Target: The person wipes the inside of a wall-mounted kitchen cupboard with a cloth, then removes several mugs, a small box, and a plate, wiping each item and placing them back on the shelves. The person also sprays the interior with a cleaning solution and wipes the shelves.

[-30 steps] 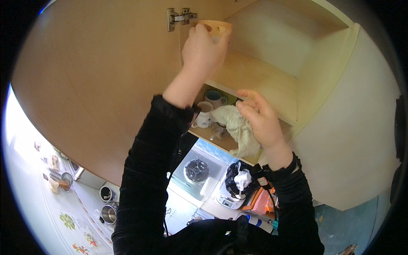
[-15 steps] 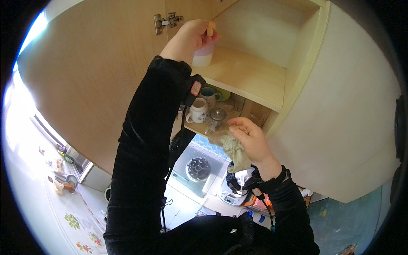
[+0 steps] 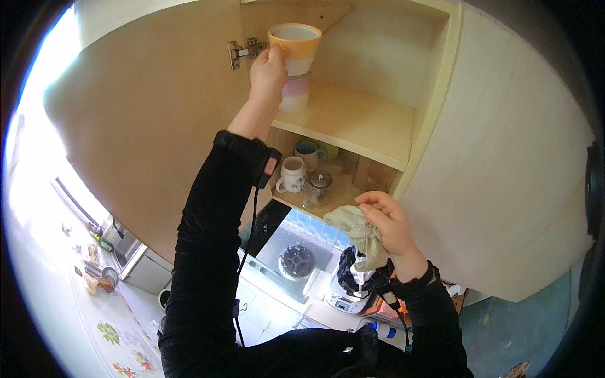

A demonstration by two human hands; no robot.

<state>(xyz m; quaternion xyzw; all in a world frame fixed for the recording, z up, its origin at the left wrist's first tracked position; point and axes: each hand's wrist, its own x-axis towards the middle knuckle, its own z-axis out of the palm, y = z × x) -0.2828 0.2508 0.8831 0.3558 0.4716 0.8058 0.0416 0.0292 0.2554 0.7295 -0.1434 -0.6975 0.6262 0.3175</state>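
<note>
lower shelf: white mug [image 3: 292, 175] | glass jar [image 3: 317, 186] (lidded) | counter: rice cooker [image 3: 343, 296]

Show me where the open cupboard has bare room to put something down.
The upper shelf is bare from the stacked cups, which the left hand grips, across to the right wall. The lower shelf is crowded: a white mug, a blue mug and a lidded jar. The right hand holds a cloth.

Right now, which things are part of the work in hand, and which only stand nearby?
In hand:
left hand holding orange-and-white cup above pink cup
right hand gripping cloth

Nearby:
white mug
glass jar
cabinet door
</note>
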